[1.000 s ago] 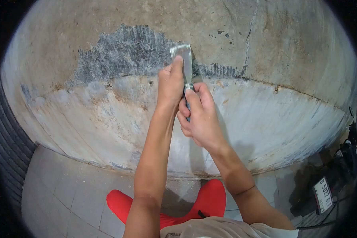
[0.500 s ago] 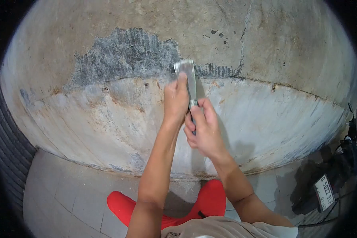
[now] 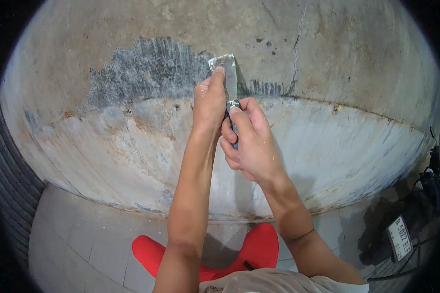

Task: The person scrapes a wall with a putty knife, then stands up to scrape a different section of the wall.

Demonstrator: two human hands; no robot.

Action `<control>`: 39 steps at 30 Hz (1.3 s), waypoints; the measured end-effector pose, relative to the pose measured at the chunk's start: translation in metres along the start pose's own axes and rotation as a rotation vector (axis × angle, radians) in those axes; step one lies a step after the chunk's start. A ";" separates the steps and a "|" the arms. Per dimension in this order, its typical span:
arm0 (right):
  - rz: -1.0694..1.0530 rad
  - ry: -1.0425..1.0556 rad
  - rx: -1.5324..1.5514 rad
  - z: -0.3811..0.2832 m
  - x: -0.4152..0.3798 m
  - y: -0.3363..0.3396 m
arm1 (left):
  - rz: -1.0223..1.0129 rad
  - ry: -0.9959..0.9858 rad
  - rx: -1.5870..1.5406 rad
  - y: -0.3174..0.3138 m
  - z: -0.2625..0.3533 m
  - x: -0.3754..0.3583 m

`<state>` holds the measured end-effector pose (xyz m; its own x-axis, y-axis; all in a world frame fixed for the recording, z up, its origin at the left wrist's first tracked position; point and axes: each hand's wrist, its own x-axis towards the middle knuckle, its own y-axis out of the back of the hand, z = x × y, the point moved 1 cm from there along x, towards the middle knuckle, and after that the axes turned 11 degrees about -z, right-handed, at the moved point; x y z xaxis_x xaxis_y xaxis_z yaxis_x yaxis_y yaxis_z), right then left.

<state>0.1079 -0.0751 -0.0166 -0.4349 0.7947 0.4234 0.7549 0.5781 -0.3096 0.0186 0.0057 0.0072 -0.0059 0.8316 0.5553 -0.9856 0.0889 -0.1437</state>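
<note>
Dark-grey rough patch (image 3: 149,68) at left on the weathered wall (image 3: 352,58); beside it, the left hand (image 3: 210,107) thumbs the flat metal scraper (image 3: 230,78), whose blade has moved farther up, apparently reaching brown surface; the right hand (image 3: 253,146) grips its handle.

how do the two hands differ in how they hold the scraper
The left hand presses its thumb on the scraper's blade, while the right hand wraps its fingers round the handle. The left hand sits higher up the wall; the right hand is lower. Both are bare and on the same tool.
</note>
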 end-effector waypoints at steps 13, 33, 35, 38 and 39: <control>0.045 0.026 -0.081 0.016 -0.008 0.006 | -0.022 -0.002 -0.105 0.001 -0.010 -0.014; 0.065 0.054 -0.088 0.021 0.001 0.005 | 0.019 0.020 0.035 0.005 -0.014 -0.009; 0.061 0.048 -0.103 0.026 -0.002 0.009 | 0.022 -0.006 0.039 0.005 -0.022 -0.013; 0.048 0.046 -0.105 0.002 0.014 0.004 | 0.010 -0.067 0.087 0.004 -0.002 0.008; 0.045 0.039 -0.089 -0.006 0.019 0.002 | 0.010 -0.067 0.087 0.004 0.005 0.012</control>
<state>0.1037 -0.0598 -0.0039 -0.3820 0.8105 0.4441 0.8143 0.5224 -0.2529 0.0136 0.0128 0.0173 -0.0242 0.7934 0.6082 -0.9964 0.0306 -0.0795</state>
